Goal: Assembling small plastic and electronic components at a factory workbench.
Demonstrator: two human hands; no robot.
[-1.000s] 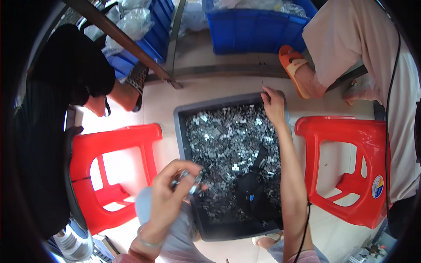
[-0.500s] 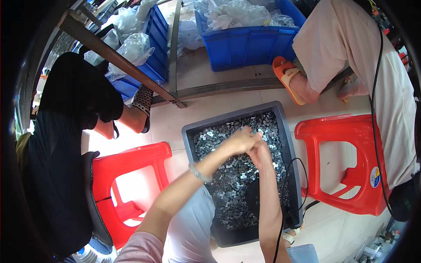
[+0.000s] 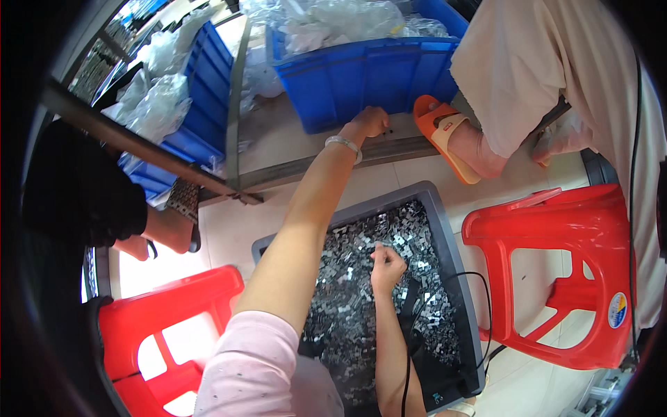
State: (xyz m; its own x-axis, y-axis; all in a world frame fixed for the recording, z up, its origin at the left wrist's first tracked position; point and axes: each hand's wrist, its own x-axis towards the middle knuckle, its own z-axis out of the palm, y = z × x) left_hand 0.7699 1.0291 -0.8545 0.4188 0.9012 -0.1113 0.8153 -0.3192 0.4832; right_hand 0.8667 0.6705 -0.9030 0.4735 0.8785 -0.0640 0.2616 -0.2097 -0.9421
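Below me a grey rectangular tray (image 3: 445,229) holds a heap of small silvery metal pieces (image 3: 347,292). Over the heap, my right hand (image 3: 388,269) is closed, thumb and fingers pinched together; whatever lies between them is too small to make out. My left arm stretches forward across the tray's left part. Its hand (image 3: 372,122), with a light bracelet (image 3: 345,146) at the wrist, is beside the front of a blue bin (image 3: 361,80), above a dark metal bar (image 3: 299,169). The fingers there are curled closed, their contents hidden.
Clear plastic bags fill the blue bin and another blue bin (image 3: 208,76) at far left. Red stools (image 3: 486,229) stand on both sides. Another person's foot in an orange sandal (image 3: 445,142) is near the bar. A black cable (image 3: 484,285) crosses the tray's right side.
My hands were together over the tray. My left hand has moved forward to the blue bin and the bar. My right hand stays over the metal pieces.
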